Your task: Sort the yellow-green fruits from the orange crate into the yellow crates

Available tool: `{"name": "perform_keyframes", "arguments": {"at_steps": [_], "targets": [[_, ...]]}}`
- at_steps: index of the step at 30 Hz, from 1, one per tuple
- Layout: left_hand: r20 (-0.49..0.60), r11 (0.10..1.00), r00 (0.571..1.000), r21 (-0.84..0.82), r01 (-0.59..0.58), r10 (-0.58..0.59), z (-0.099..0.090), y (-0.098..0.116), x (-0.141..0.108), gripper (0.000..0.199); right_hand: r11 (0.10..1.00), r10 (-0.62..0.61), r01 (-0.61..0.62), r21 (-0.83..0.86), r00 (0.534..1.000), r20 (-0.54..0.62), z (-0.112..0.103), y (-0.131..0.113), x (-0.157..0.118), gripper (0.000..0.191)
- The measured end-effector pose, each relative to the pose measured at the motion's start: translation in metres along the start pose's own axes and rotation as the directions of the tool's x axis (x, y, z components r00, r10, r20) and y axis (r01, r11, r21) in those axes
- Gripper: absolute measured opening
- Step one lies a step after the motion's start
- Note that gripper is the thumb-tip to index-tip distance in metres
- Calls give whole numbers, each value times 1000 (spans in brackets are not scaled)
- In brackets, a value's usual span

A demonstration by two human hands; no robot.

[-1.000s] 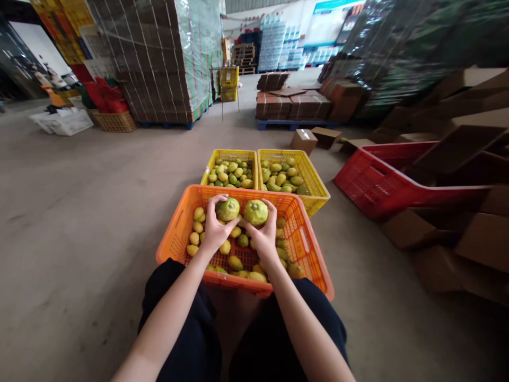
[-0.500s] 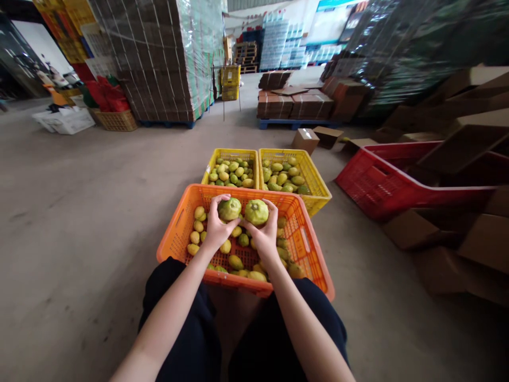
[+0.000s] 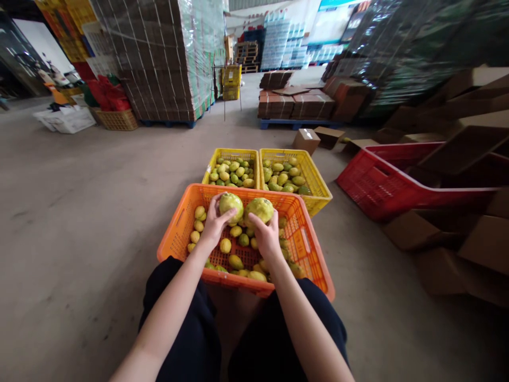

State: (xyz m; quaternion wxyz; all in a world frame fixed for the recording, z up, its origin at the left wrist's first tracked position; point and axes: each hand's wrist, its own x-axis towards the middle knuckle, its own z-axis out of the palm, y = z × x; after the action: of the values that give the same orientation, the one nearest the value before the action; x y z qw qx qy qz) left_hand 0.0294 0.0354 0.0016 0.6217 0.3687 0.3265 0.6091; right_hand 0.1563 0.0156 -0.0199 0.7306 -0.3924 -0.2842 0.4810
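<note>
Left hand (image 3: 214,224), grasping one fruit (image 3: 230,204); right hand (image 3: 268,236), grasping a second fruit (image 3: 260,208). Both above an orange crate (image 3: 177,228) of smaller fruits (image 3: 225,245). Just beyond: two yellow crates (image 3: 319,185).

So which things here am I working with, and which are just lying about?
In use:
yellow-green fruit in the left hand
similar fruit in the right hand
orange fruit crate
yellow fruit crates, probably

Lying about, apparently:
red crate
small cardboard box
wicker basket

Fruit (image 3: 236,261) in near crate (image 3: 180,225); two crates (image 3: 316,178) behind
</note>
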Motion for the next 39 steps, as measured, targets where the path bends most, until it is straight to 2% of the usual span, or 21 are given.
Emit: {"name": "perform_keyframes", "arguments": {"at_steps": [4,6,9,12,15,20,22,26,31,36,39], "targets": [[0,947,963,-181,266,-271,0,-1,6,34,960,173,-188,207,981,89,2,-8,3,35],[-42,916,937,-230,328,-346,0,-1,8,32,934,233,-257,247,965,119,2,-11,4,31],[-61,880,914,-302,365,-400,1,1,8,33,889,337,-359,283,933,126,3,-13,6,23],[-55,860,908,-349,371,-415,2,4,9,37,860,393,-381,339,919,37,4,-13,9,19],[-64,847,901,-375,377,-429,1,3,11,38,861,392,-362,356,920,-12,4,-10,12,18],[-122,841,898,-422,338,-422,-5,-9,16,32,885,326,-326,333,944,57,1,2,15,20],[-114,823,896,-458,336,-429,-5,-10,17,33,885,337,-331,327,941,41,1,6,16,20],[-103,793,895,-515,326,-434,-4,-2,14,44,880,381,-360,308,925,-8,3,5,14,22],[-140,791,902,-547,273,-409,-3,9,11,27,906,318,-322,275,946,63,4,-5,9,21],[-96,787,896,-524,324,-433,-3,9,13,40,861,418,-389,327,908,-19,8,-12,5,9],[-66,786,898,-514,343,-435,-4,7,15,46,841,453,-400,364,889,-70,8,-10,8,14]]}}
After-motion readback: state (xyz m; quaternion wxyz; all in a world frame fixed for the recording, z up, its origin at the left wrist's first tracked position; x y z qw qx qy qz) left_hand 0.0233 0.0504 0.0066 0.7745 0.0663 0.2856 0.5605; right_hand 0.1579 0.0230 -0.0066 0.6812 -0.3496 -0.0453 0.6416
